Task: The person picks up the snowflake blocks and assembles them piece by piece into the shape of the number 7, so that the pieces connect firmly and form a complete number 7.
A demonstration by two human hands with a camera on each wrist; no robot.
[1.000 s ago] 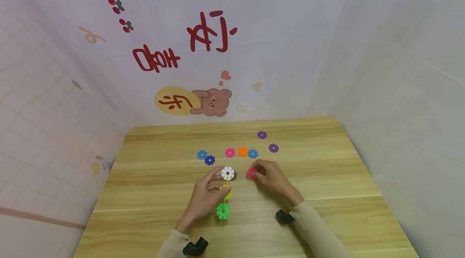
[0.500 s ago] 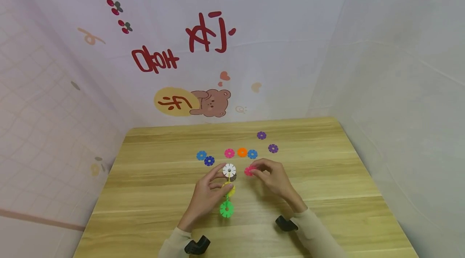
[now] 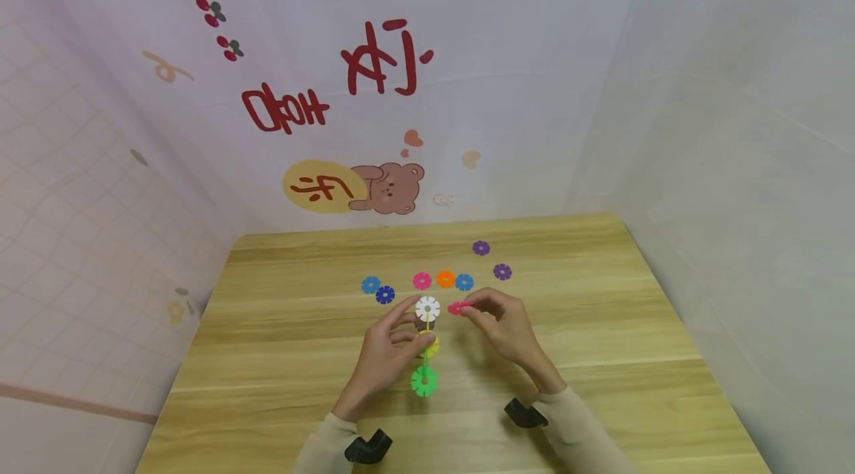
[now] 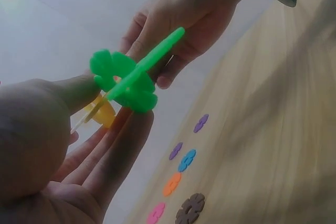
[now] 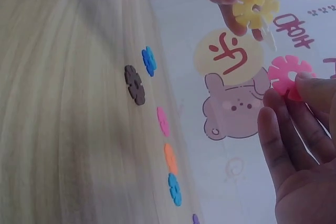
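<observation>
My left hand (image 3: 390, 355) holds a chain of interlocked notched plastic discs, thumb and fingers around its middle. At the chain's far end is a white disc (image 3: 427, 308), then yellow discs (image 5: 256, 8), and green discs (image 4: 126, 80) at the near end. Between the thumb and fingers of my right hand (image 3: 504, 322) is a pink disc (image 5: 287, 75), pinched at its edge. It faces the white disc across a small gap, tilted nearly edge-on in the head view. A dark brown disc (image 5: 135, 85) lies on the table, partly hidden behind the chain in the head view.
On the wooden table (image 3: 267, 370) beyond the hands lie several loose discs: light blue (image 3: 370, 285), dark blue (image 3: 384, 294), pink (image 3: 422, 281), orange (image 3: 446, 279), another light blue (image 3: 464, 282) and two purple ones (image 3: 502, 271). Pale printed cloth (image 3: 521, 125) walls the back and sides.
The left hand has carried the chain slightly right and away from me. The right hand has raised the pink disc and turned it from face-on to nearly edge-on. The gap between them has narrowed.
</observation>
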